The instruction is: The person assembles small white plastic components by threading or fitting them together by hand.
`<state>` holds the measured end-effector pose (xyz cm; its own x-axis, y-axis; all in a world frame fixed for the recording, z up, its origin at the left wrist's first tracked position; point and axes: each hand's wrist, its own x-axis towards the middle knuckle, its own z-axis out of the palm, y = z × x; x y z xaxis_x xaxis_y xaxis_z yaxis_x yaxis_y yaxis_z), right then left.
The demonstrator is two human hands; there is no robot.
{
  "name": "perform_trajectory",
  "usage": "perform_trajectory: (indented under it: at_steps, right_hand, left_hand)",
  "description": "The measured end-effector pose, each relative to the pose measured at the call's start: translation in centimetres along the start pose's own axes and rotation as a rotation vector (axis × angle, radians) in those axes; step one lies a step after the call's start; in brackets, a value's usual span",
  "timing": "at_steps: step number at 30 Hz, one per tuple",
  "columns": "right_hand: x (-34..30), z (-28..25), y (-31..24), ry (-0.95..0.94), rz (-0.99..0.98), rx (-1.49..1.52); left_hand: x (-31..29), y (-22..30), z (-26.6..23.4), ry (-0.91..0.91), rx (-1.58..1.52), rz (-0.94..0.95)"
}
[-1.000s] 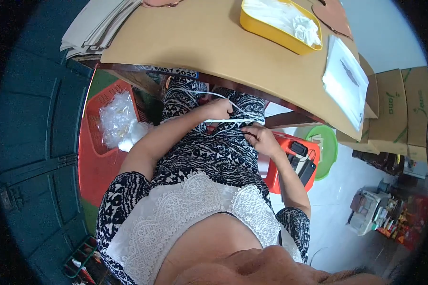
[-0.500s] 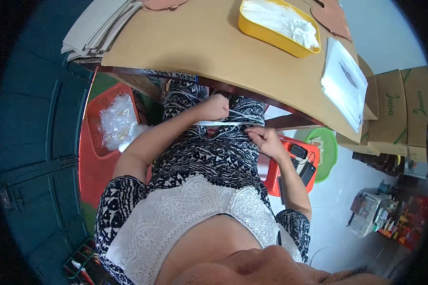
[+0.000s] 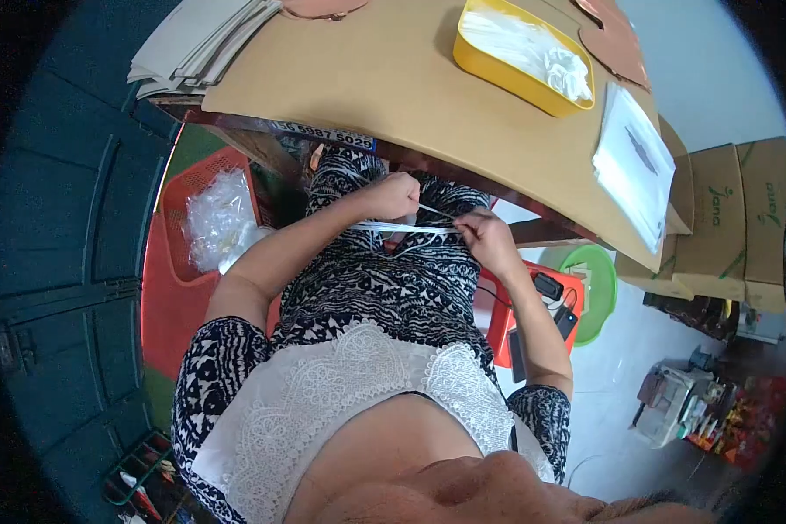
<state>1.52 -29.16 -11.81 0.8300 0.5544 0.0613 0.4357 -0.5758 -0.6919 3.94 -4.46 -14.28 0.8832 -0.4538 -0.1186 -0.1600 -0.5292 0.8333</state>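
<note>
My left hand [image 3: 393,195] is a closed fist above my patterned lap, near the table's front edge. A thin white cord [image 3: 435,210] runs taut from it to my right hand [image 3: 489,237], whose fingers are pinched together on the cord. Just below, several white strands [image 3: 393,228] lie side by side across my thighs, passing under both hands. Where the strands end is hidden by my hands and the table edge.
The table [image 3: 358,70] carries a yellow box [image 3: 522,81] of white strands, paper stacks and brown flat pieces. A red basket [image 3: 188,188] with clear plastic bags stands left. On the right are a red stool [image 3: 546,306] with devices, a green basin [image 3: 604,293] and cardboard boxes [image 3: 716,218].
My right hand has risen slightly toward my left and now pinches a cord drawn taut between them. The looser loops over my lap have been pulled in. The view has shifted a little.
</note>
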Motion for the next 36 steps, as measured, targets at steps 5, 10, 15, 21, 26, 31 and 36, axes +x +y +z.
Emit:
perform_trajectory:
  at_steps: [5,10,15,21,26,31,36]
  right_hand:
    - [2.6,1.8,1.4,-0.117,-0.214,-0.342]
    - [3.8,3.3,1.6,-0.143,-0.280,-0.597]
    - [3.7,3.4,2.0,-0.086,-0.275,-0.583]
    - [2.8,1.9,-0.1,0.083,-0.208,-0.086]
    - [1.4,-1.1,-5.2,-0.009,0.034,0.338]
    - [0.7,-3.2,-7.6,0.058,0.106,0.355]
    - [2.1,-0.6,-2.0,-0.031,-0.161,-0.211]
  left_hand:
    - [-0.8,0.4,0.1,-0.042,-0.001,-0.143]
    - [-2.2,-1.2,0.3,0.040,0.019,-0.069]
    - [-4.0,-1.1,-1.5,0.136,0.003,0.017]
    - [-5.5,2.4,-3.8,0.155,-0.044,-0.064]
    - [-5.1,6.0,-4.2,0.036,-0.410,-0.088]
    - [-4.0,8.3,-5.1,-0.122,-0.432,-0.141]
    - [-3.3,7.1,-4.2,-0.109,-0.270,-0.070]
